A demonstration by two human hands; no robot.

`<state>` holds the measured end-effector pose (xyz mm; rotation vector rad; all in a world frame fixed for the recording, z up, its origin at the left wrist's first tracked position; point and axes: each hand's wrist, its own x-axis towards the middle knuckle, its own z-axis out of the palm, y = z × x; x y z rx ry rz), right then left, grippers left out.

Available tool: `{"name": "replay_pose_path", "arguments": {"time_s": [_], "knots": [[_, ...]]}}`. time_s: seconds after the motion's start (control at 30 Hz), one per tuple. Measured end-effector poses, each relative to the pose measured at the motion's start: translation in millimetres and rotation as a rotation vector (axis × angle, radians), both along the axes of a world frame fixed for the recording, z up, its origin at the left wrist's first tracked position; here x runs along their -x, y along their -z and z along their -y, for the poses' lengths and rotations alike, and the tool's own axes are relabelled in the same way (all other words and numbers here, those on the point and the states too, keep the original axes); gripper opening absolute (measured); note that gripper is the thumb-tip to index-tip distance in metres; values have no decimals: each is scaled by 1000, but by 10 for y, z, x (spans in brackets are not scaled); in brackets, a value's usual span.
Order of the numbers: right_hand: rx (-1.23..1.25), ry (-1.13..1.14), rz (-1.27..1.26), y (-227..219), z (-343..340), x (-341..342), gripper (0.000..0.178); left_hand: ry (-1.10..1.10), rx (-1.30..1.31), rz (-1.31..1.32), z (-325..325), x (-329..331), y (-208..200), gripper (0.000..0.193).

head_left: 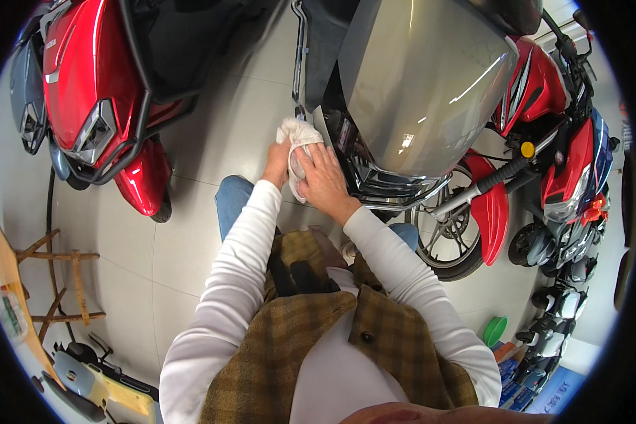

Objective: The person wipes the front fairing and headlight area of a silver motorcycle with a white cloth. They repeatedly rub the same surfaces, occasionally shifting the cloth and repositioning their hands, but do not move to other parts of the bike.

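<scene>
Both of my hands are on a whitish cloth (298, 132) beside the lower edge of a grey scooter (420, 85). My left hand (276, 165) grips its left side, with the fingertips hidden behind the fabric. Across the cloth's right side lies my right hand (324, 178), fingers together and pressing it, close to the scooter's dark trim. A thin metal bar (299, 53) runs along the scooter's side just above the cloth. I cannot make out whether the cloth touches the bar's end.
At the left stands a red scooter (95, 63) with a dark tubular guard. Close on the right are a red motorcycle's front wheel (449, 237) and fender (489, 205). A wooden stand (74, 283) is at lower left, a green basin (495, 331) at lower right.
</scene>
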<state>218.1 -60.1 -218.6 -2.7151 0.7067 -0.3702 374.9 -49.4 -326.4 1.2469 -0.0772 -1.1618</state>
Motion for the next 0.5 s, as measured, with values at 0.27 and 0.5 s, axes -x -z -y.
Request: {"name": "replay_pose_path", "arguments": {"time_s": [0.27,0.5], "knots": [[-160,37,22,-107,-517,454,74,175,-109,889,-417,52,-524,59],[-19,140,366,-481,-390,453,72,47,-136,1492,314,139,-1139,51]]}}
